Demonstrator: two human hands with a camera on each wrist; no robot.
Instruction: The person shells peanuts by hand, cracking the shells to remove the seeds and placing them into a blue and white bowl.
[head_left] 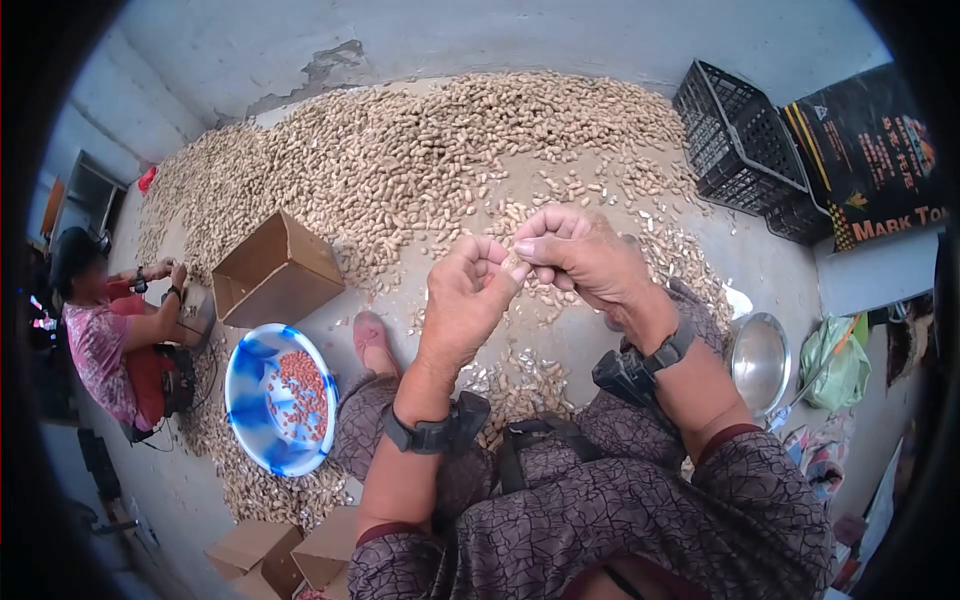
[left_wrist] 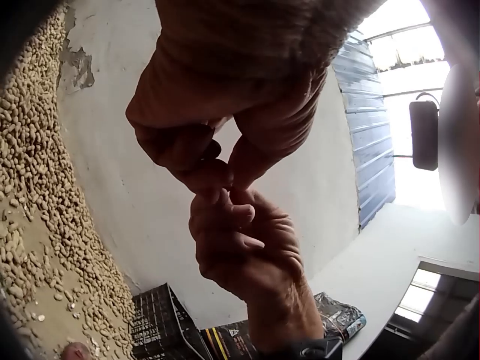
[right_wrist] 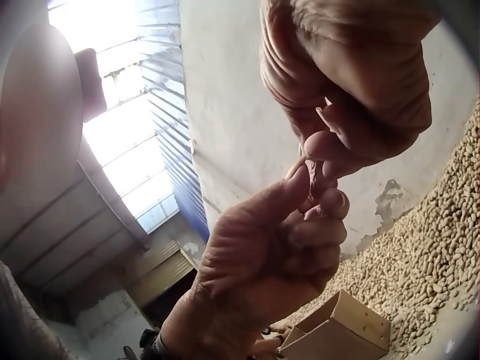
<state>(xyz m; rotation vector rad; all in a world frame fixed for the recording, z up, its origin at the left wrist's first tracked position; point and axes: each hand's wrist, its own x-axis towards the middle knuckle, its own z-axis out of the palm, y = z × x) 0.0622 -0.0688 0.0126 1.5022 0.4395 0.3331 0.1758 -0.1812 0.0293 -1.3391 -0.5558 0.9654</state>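
Both hands meet in front of the body over a peanut (head_left: 513, 262). My left hand (head_left: 462, 305) pinches it between thumb and fingers. The thumb and bent fingers of my right hand (head_left: 590, 262) grip the same peanut from the other side. In the right wrist view the peanut's wrinkled shell (right_wrist: 315, 178) shows between the fingertips of the two hands. The left wrist view has the hands dark against the wall, with the peanut mostly hidden. Beneath the hands lie scattered peanuts and broken shells (head_left: 525, 385).
A large peanut heap (head_left: 400, 150) spreads along the wall. Left of me are a cardboard box (head_left: 300, 262) and a blue-white basin (head_left: 240, 400) with shelled kernels. A metal bowl (head_left: 760, 365) and black crate (head_left: 735, 150) stand at right. Another person (head_left: 110, 345) sits far left.
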